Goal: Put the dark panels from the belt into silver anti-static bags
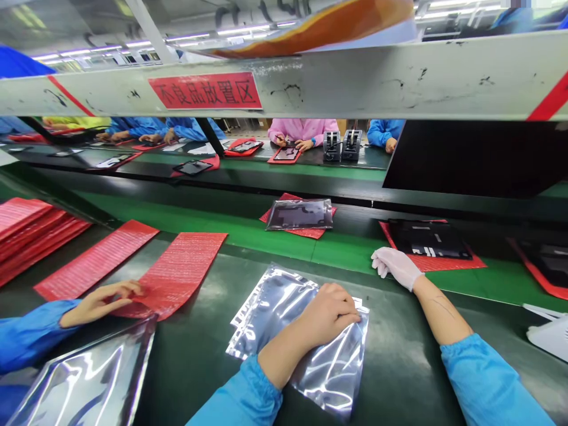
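My bare left hand point(329, 313) lies over a small stack of shiny silver plastic bags point(284, 299) on the dark table. Its fingers are curled, with the fingertips closed on the right edge of the top silver bag point(331, 378). My right hand point(396, 266), in a white glove, hovers by the green conveyor belt with its fingers bent loosely apart and nothing visible in them. Just beyond it, a black flat panel point(430, 236) rests on a red bubble bag point(448, 262). Another panel in a clear bag point(299, 214) lies on red bubble wrap on the belt.
At left, a co-worker's hand point(104, 302) touches a red bubble bag point(186, 266) beside a bagged panel point(89, 378). Red bags are stacked point(31, 236) at far left. A white beam point(355, 77) crosses above; co-workers sit beyond. A white object point(550, 334) stands at right.
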The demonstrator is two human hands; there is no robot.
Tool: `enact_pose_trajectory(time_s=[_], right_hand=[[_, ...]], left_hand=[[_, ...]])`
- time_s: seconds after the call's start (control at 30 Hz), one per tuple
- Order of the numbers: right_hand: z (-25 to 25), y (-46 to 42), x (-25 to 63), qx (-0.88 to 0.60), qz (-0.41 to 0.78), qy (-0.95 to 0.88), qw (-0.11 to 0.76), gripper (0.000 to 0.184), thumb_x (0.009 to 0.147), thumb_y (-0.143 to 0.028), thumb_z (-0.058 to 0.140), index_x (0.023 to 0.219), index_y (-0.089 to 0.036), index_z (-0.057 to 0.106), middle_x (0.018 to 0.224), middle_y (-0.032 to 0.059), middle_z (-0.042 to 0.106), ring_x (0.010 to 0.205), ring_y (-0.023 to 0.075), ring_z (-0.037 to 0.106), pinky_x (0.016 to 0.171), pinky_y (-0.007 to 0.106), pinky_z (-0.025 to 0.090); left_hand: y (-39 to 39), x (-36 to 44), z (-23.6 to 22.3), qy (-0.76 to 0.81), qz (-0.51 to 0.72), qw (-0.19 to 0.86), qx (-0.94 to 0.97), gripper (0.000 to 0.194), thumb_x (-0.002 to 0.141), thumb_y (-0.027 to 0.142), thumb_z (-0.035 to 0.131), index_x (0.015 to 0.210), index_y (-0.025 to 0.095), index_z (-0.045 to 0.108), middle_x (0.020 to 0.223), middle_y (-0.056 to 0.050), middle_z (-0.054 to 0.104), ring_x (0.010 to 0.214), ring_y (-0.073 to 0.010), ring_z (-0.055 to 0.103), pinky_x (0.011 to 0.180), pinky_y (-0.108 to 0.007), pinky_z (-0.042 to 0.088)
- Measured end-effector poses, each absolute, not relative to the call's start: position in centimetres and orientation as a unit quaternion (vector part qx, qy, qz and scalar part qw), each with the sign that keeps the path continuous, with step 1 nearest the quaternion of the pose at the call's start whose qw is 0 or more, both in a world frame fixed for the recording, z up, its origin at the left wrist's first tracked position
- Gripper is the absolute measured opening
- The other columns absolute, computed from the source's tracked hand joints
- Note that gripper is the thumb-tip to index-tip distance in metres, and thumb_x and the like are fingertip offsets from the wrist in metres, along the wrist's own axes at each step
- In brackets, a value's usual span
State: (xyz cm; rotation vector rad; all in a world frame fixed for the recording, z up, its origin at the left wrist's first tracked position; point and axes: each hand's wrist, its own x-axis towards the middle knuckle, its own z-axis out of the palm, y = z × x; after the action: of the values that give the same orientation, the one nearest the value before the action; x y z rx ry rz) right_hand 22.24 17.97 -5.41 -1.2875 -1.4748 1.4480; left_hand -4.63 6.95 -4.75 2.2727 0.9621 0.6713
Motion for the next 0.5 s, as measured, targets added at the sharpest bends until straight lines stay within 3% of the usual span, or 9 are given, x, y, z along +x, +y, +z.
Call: enact_pose_trajectory(time_s=[0.27,0.37,0.5], right_hand=[[-4.7,17.3,21.7,-0.471,0.534,-0.632,0.306,0.038,0.083,-0.055,0.071,0.09,-0.018,0.072,0.085,0.007,0.074,0.06,0.0149,0.062,0.054,0.028,0.053],[-4.6,16.9,21.4,-0.507,0.484,-0.64,0.315,0.036,0.08,-0.056,0.072,0.084,-0.02,0.072,0.079,0.006,0.074,0.058,0.0175,0.062,0.054,0.031,0.053],[-4.6,16.1,21.7,-0.62,0.345,-0.589,0.387,0.041,0.097,-0.057,0.052,0.078,-0.023,0.066,0.079,0.009,0.073,0.067,0.0228,0.064,0.07,0.038,0.056]], left_hand=[[7.1,-4.5,-4.2,0.369,0.261,0.305,0.838,0.026,0.105,0.039,0.064,0.089,0.025,0.079,0.093,-0.002,0.076,0.1,-0.0195,0.065,0.1,-0.039,0.043],[7.3,-4.7,-4.4,0.358,0.275,0.317,0.834,0.023,0.103,0.036,0.065,0.088,0.026,0.079,0.093,-0.001,0.077,0.098,-0.02,0.067,0.101,-0.04,0.044],[7.6,-5.1,-4.4,0.355,0.285,0.307,0.836,0.024,0.103,0.036,0.063,0.088,0.027,0.079,0.097,-0.001,0.079,0.098,-0.0227,0.068,0.1,-0.044,0.048]])
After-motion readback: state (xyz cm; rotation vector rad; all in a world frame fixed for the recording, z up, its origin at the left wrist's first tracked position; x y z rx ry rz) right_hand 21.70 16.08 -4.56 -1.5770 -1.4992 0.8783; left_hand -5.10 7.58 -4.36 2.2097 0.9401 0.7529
